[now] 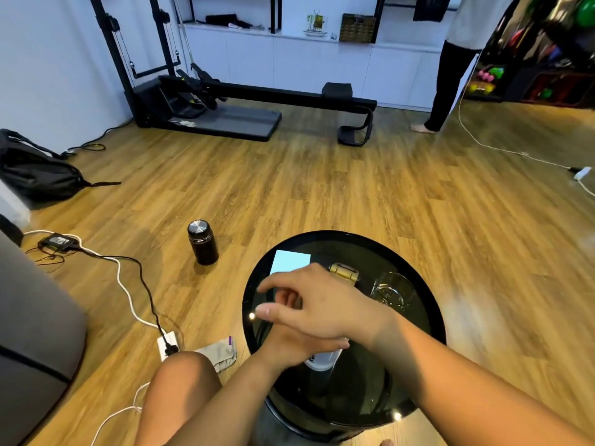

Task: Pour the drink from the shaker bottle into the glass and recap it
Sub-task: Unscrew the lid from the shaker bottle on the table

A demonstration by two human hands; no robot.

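Note:
A white shaker bottle (323,357) stands on the round black glass table (428,320), mostly covered by my hands. My left hand (289,344) wraps around its body from the left. My right hand (317,305) lies over the bottle's top with fingers curled; whether it grips the cap is hidden. The cap itself is out of sight. An empty clear glass (391,289) stands upright on the table to the right, apart from both hands.
A light blue card (289,260) and a small gold object (344,273) lie on the table behind my hands. A black flask (203,242) stands on the wooden floor to the left. Cables and a power strip (167,344) run by my knee. A person (450,69) stands far right.

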